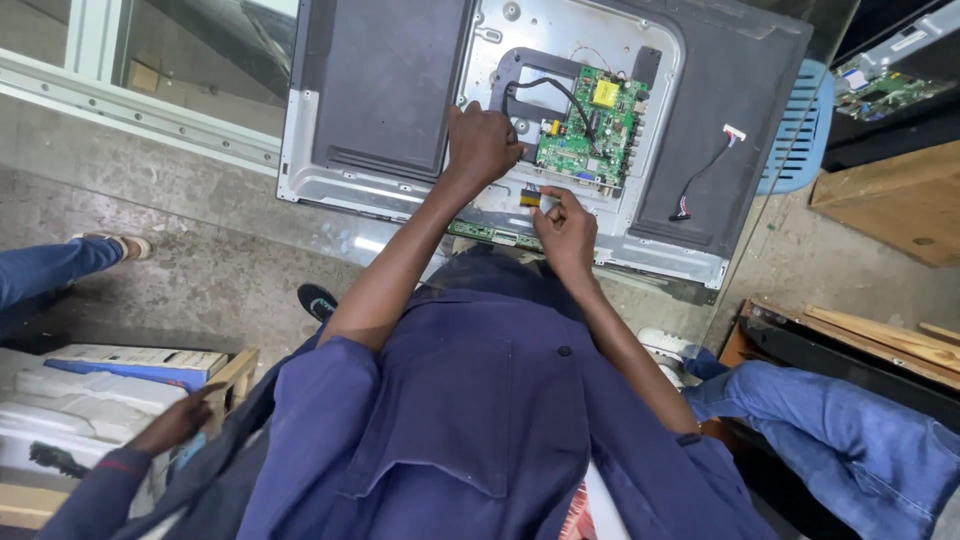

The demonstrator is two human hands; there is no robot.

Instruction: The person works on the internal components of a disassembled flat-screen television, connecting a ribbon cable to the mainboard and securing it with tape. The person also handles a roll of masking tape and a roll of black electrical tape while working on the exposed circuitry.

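Note:
A flat television (390, 90) lies face down in front of me with its rear cover off, so the silver metal back is bare. A green circuit board (588, 125) with black cables sits near its middle. My left hand (482, 143) rests on the metal panel just left of the board, fingers curled. My right hand (563, 222) is lower, near the panel's front edge, pinching a flat ribbon cable (532, 198) with an orange end. Under that hand runs a narrow green strip board (490, 233).
A loose wire with a white plug (708, 168) lies on the television's right part. A blue plastic stool (800, 130) and another open set (885, 85) stand at the right. Another person's hand (175, 420) reaches toward boxes at the lower left; a leg in jeans (840, 440) is at the right.

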